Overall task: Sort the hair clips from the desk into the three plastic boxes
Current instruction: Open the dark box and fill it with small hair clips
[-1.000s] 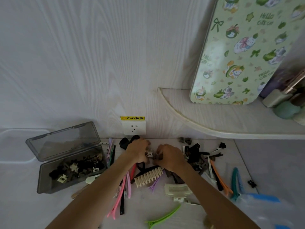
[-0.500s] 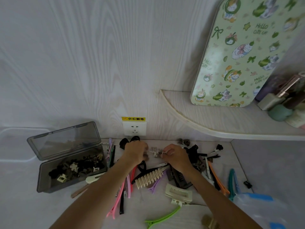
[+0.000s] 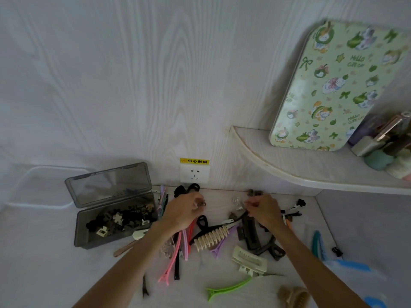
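A person is pinching a small silver clip [image 3: 238, 203] with the right hand [image 3: 263, 211] while the left hand [image 3: 186, 208], nearer the open grey box [image 3: 115, 221] to its left, is gripping another tiny clip [image 3: 201, 204].

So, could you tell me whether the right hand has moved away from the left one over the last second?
Yes. The right hand has drawn to the right, away from the left hand; the gap below the wall socket is now wider.

My smoky translucent plastic box [image 3: 115, 221] looks glossy; the pale woodgrain worktop [image 3: 222, 270] matt; green plastic clip [image 3: 229, 287] smooth.
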Tool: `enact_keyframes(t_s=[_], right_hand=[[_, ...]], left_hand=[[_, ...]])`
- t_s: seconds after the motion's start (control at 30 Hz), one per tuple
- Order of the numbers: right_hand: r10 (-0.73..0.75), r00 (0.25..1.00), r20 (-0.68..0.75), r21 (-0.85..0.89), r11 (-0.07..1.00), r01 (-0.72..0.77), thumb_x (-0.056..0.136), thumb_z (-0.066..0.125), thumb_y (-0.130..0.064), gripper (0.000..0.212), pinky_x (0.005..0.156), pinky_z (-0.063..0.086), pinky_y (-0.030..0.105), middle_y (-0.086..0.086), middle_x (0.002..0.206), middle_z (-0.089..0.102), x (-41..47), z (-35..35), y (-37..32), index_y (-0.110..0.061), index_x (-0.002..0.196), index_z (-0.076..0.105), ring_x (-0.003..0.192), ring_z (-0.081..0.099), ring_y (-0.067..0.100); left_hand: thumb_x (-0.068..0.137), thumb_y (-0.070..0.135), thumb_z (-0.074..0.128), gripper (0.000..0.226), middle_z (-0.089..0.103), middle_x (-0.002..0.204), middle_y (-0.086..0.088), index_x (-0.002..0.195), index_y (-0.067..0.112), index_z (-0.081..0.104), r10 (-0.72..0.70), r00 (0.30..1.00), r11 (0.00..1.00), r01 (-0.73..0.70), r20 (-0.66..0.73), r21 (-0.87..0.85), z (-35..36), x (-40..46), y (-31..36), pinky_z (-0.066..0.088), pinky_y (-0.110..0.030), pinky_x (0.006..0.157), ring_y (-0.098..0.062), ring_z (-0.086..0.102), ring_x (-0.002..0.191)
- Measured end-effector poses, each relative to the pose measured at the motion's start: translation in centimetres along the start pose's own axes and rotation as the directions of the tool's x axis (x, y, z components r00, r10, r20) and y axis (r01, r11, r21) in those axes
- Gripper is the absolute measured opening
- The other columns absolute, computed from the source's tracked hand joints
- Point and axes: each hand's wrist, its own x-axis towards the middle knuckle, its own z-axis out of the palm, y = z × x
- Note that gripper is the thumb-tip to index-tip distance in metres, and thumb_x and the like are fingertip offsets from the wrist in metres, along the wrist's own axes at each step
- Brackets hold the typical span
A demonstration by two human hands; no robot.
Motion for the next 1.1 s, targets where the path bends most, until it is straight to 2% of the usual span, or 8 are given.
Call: enact_keyframes(t_s=[0.2,0.4,0.57,0.67,0.77,0.83,0.9,1.1], right_hand=[[-0.092,0.993,-0.068,0.066,0.993,0.097,0.087,0.060,-0.015,0.018,0.064,0.049,0.027,0.011,0.082,0.072,-2.3,0.8,-3.9,-0.003,0.078,0.070,0.065,0.059,0.014],[-0.172,0.951,0.257,0.051,0.985,0.164,0.089,0.050,-0.011,0.022,0.074,0.049,0.026,0.015,0.094,0.069,-2.5,5.6,-11.1,0.002,0.089,0.068,0.086,0.065,0.025],[-0.131,0.913,0.386,0.308,0.951,0.006,0.091,0.051,-0.005,0.026,0.055,0.050,0.018,0.007,0.070,0.056,-1.8,9.0,-14.6,-0.011,0.068,0.060,0.056,0.059,0.011],[-0.125,0.853,0.506,0.370,0.925,-0.084,0.093,0.047,0.001,0.022,0.040,0.043,0.009,0.009,0.067,0.051,-1.8,9.0,-16.0,0.001,0.073,0.057,0.041,0.055,0.006],[-0.355,0.607,0.711,0.398,0.915,0.069,0.096,0.042,0.000,0.025,0.056,0.051,0.017,0.018,0.076,0.065,-2.1,8.7,-17.1,0.009,0.088,0.063,0.057,0.066,0.011],[-0.201,0.746,0.635,0.090,0.978,0.187,0.092,0.052,-0.012,0.026,0.056,0.050,0.019,0.010,0.071,0.071,-1.3,8.6,-17.2,0.006,0.087,0.070,0.053,0.063,0.008],[-0.283,0.859,0.426,-0.117,0.925,0.362,0.088,0.056,-0.019,0.030,0.065,0.049,0.027,0.020,0.084,0.072,-1.1,8.2,-18.0,0.007,0.088,0.070,0.060,0.059,0.015],[-0.411,0.781,0.471,0.146,0.909,0.390,0.087,0.062,-0.020,0.022,0.096,0.049,0.034,0.010,0.110,0.070,-3.0,10.5,-21.6,-0.008,0.104,0.069,0.098,0.066,0.022]], left_hand=[[0.092,0.036,0.054,0.022,0.066,0.102,0.014,0.109,0.024,0.061,-0.072,0.991,0.993,0.060,-0.116,-0.104,-2.5,-4.2,-3.2,0.047,-0.016,0.077,0.003,0.059,0.087],[0.086,0.034,0.062,0.021,0.062,0.100,0.004,0.102,0.020,0.064,-0.324,0.882,0.944,0.279,-0.341,-0.176,-4.2,-8.6,-7.9,0.038,-0.017,0.070,-0.007,0.054,0.084],[0.085,0.031,0.064,0.023,0.066,0.099,0.002,0.104,0.018,0.064,-0.429,0.832,0.902,0.368,-0.353,-0.228,-6.0,-10.7,-10.4,0.043,-0.022,0.069,-0.009,0.059,0.084],[0.086,0.033,0.063,0.024,0.067,0.101,0.005,0.106,0.021,0.063,-0.454,0.830,0.888,0.393,-0.322,-0.240,-6.9,-11.3,-11.4,0.047,-0.024,0.073,-0.011,0.062,0.088],[0.085,0.037,0.063,0.026,0.068,0.102,0.006,0.107,0.024,0.063,-0.477,0.821,0.877,0.422,-0.315,-0.228,-7.3,-11.3,-12.2,0.044,-0.023,0.070,-0.009,0.061,0.087],[0.085,0.039,0.062,0.028,0.067,0.104,0.007,0.109,0.025,0.062,-0.482,0.820,0.875,0.433,-0.309,-0.217,-7.4,-11.2,-12.6,0.042,-0.022,0.070,-0.006,0.059,0.084],[0.086,0.040,0.061,0.030,0.067,0.104,0.009,0.112,0.025,0.060,-0.478,0.824,0.878,0.436,-0.303,-0.199,-7.5,-11.0,-12.7,0.042,-0.022,0.071,-0.004,0.058,0.084],[0.087,0.037,0.060,0.033,0.065,0.103,0.007,0.114,0.020,0.054,-0.498,0.791,0.867,0.453,-0.355,-0.208,-7.7,-10.6,-13.0,0.048,-0.028,0.078,-0.010,0.061,0.092]])
